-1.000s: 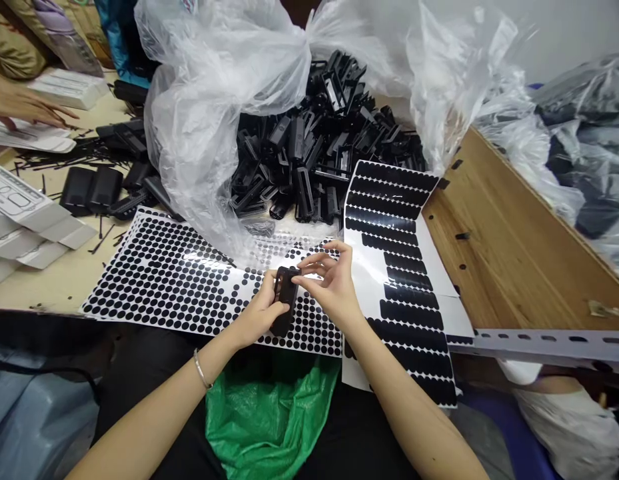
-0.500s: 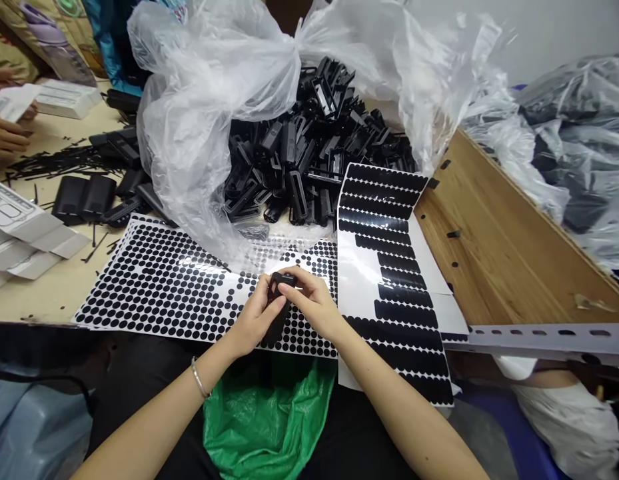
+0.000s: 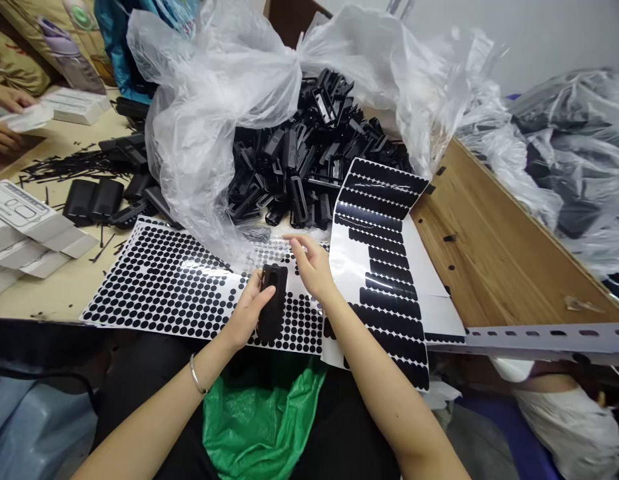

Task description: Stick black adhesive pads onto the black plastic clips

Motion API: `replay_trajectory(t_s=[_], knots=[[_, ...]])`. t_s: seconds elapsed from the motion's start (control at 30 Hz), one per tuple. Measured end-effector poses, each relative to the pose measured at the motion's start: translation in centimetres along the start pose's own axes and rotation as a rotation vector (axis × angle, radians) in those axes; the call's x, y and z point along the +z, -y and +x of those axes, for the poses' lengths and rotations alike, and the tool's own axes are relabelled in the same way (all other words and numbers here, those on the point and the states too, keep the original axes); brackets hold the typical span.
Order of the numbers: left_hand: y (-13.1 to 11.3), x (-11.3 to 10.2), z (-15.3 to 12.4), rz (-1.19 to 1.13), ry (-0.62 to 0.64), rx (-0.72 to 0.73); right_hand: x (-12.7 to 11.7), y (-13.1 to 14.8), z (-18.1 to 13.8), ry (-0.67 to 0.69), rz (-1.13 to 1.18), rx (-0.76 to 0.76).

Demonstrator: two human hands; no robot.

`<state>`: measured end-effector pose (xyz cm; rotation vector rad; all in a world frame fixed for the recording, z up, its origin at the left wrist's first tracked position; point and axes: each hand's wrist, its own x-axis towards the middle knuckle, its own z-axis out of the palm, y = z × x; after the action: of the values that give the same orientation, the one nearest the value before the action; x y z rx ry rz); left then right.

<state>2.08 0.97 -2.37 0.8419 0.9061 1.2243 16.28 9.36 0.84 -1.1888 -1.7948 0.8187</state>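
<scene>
Case [image 3: 274,315], oblong black plastic, gripped in L hand [image 3: 245,315]; R hand [image 3: 315,268] just off its far right, fingertips narrowed, can't tell if holding sth.

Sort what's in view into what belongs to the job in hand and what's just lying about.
Seemingly part of the job:
black casing, held in the left hand
sheet of black dots
pile of black parts

Probably just lying about:
purple-lidded bottle
blue bag

Grey wall [image 3: 564,40] beyond pale tabletop [image 3: 54,293]
</scene>
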Motion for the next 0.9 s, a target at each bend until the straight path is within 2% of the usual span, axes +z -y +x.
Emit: replay_trajectory(t_s=[0.07,0.13,0.23,0.3,0.37,0.53,0.67,0.77,0.83,0.9], knots=[[-0.1,-0.2,-0.1,-0.064,0.003,-0.001,0.3,-1.6,1.7,-0.142,-0.258,-0.079],[-0.3,-0.3,-0.3,-0.098,0.052,-0.01,0.5,-3.6,3.1,-0.181,-0.432,-0.068],[-0.5,-0.3,-0.5,-0.12,0.135,-0.036,0.3,-6.2,4.6,-0.074,-0.534,-0.033],[-0.7,-0.3,-0.6,-0.129,0.128,-0.033,0.1,-7.3,5.0,-0.014,-0.519,-0.007],[-0.8,-0.2,-0.6,-0.133,0.089,-0.016,0.0,-7.7,5.1,-0.017,-0.448,0.019],[-0.9,-0.3,-0.5,-0.136,0.04,0.029,-0.2,-6.6,4.9,-0.135,-0.279,0.026],[-1.1,-0.6,-0.5,-0.082,0.109,0.037,-0.9,-5.0,4.4,-0.231,-0.118,0.016],[-1.6,-1.2,-0.3,0.113,0.271,0.101,-1.8,-3.4,3.4,-0.278,-0.017,0.015],[-2.1,-1.8,0.0,0.276,0.374,0.136,-2.6,-2.0,2.4,-0.256,0.092,0.024],[-2.8,-2.3,0.2,0.507,0.363,0.189,-3.4,-0.5,1.3,-0.168,0.248,0.038]])
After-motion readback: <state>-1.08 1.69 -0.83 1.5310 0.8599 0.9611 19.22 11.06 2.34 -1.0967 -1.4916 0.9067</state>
